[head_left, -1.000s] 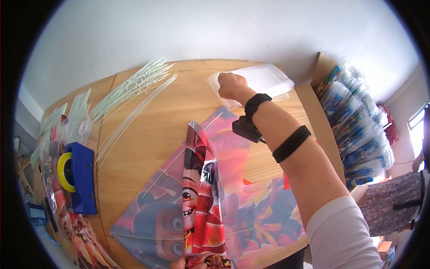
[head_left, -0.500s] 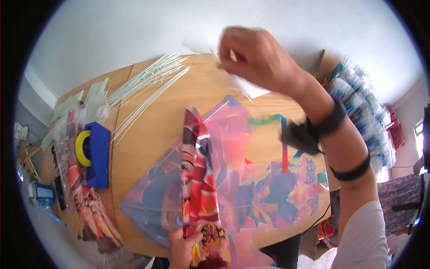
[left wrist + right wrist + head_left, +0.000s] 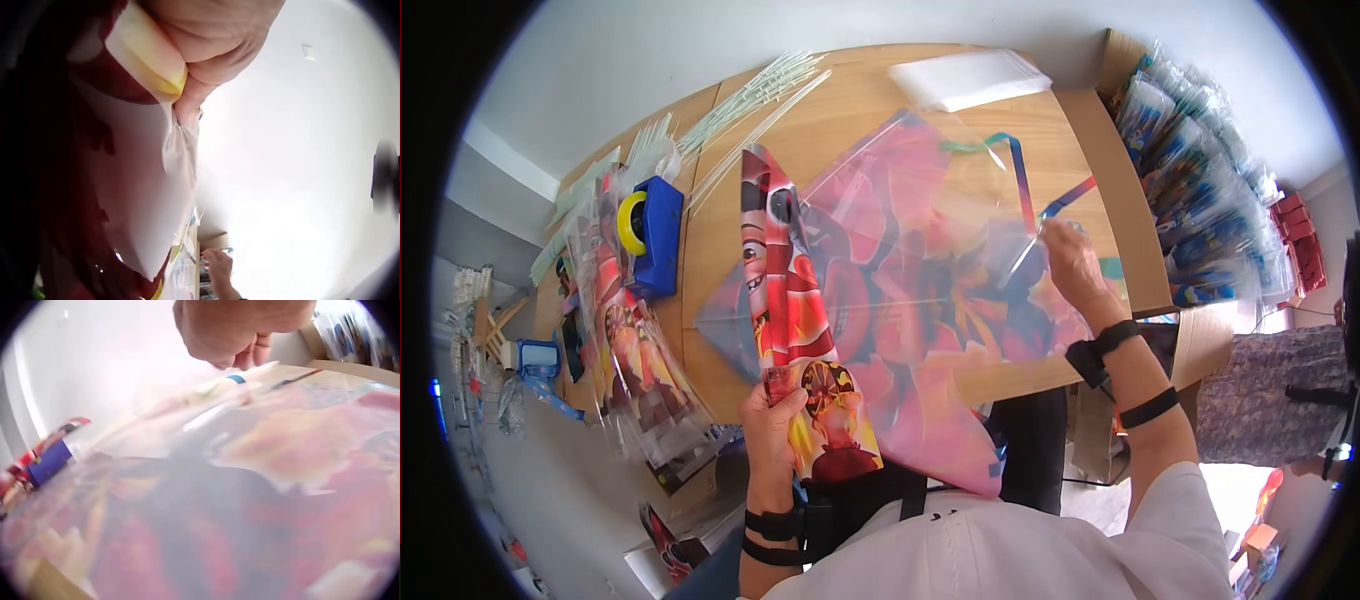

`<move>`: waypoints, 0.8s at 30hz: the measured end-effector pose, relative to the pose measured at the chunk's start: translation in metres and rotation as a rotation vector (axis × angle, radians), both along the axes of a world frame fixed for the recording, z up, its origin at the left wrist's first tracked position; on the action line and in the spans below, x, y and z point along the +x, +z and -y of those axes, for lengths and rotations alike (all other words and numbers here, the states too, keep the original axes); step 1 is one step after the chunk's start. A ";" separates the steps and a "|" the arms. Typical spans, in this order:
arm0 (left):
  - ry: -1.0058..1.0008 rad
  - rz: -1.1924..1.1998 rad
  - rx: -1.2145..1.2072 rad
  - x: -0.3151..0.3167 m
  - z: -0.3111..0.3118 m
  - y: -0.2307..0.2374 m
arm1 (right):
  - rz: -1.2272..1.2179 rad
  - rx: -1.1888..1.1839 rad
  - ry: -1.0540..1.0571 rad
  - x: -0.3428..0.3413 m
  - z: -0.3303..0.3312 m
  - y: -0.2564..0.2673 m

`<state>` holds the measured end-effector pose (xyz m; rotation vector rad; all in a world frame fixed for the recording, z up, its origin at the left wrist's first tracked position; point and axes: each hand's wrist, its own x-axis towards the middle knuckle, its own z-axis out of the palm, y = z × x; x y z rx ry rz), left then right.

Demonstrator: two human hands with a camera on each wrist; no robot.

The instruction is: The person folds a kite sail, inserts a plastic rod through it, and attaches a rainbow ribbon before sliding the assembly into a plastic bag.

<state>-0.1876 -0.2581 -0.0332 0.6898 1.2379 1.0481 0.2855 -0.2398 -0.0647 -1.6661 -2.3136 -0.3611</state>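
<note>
Head view: at seven o'clock, your left hand (image 3: 770, 430) grips the folded print (image 3: 775, 290), thumb over its lower part. The print lies at about nine o'clock, reaching from your grip toward twelve, over the spread sheet (image 3: 850, 200) on the table (image 3: 1020, 385). Between two and three o'clock, your right hand (image 3: 1075, 262) pinches clear film (image 3: 1025, 252), blurred where it crosses the spread sheet. A pile of clear sleeves (image 3: 970, 82) lies at one o'clock, the tape dispenser (image 3: 658, 240) between nine and ten.

The step in hand looks like bringing film and print together; the next move seems to call for a steady left hold and the film's edge parted with your right.

Left wrist view: your left hand clasps the print at twelve o'clock. Your right hand shows small at six; you cannot tell its grasp here.

Right wrist view: your right hand's fingers curl down at one o'clock, just over the film. The fingertips' hold is too blurred to judge here. The spread sheet fills five through seven.
</note>
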 end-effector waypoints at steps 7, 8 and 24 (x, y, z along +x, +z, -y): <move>-0.098 -0.062 0.019 -0.009 0.030 0.003 | -0.213 0.027 -0.536 -0.089 -0.041 -0.008; -0.113 -0.068 0.019 -0.010 0.032 0.005 | -0.189 -0.090 -0.589 -0.087 -0.048 -0.016; -0.510 -0.332 -0.204 -0.079 0.054 0.038 | -1.044 0.745 -1.343 0.068 -0.059 -0.031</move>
